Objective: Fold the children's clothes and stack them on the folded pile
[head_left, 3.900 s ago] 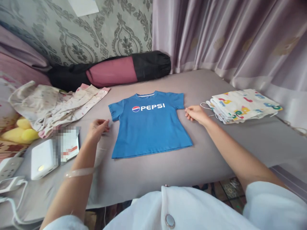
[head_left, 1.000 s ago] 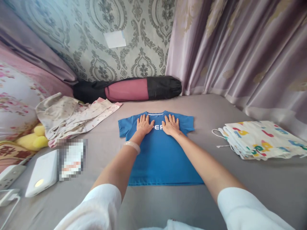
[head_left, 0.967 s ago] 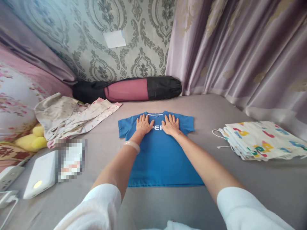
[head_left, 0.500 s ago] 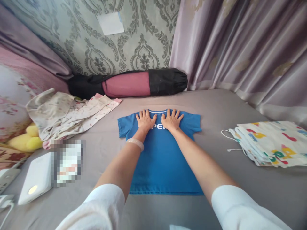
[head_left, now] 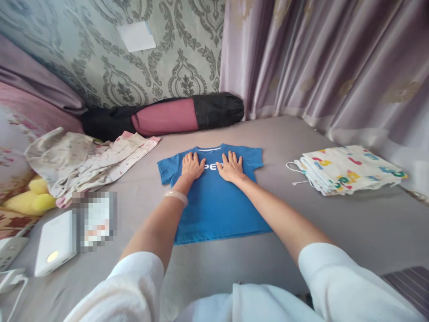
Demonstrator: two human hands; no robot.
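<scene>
Blue tee (head_left: 217,203) lies face up on the grey sheet (head_left: 335,223), right under both hands, so no gap to close. Neck-to-hem axis runs approx 12 to 6 o'c from the wearer's side, slightly askew: collar (head_left: 209,149) at 12, hem (head_left: 223,237) at 6, sleeves out nr 10 and 2.

L hand (head_left: 193,167) sits approx 11 o'c of tee's centre, R hand (head_left: 231,167) approx 1 o'c. Both palms down, flat on the chest, fingers spread, nothing pinched; hands apart, w/ part of the white lettering (head_left: 211,167) showing btwn them, rest covered. Collar's just beyond the fingertips, abt equally nr each. L hand's nearer the 10 o'c sleeve, R hand nearer the 2 o'c one. Most of the tee's body lies to 6 o'c of the hands, btwn & partly under the forearms.

Folded patterned cloth (head_left: 351,167) at 3 o'c, well apart; rumpled clothes (head_left: 90,161) at 9; long bag (head_left: 166,117) nr 11.
</scene>
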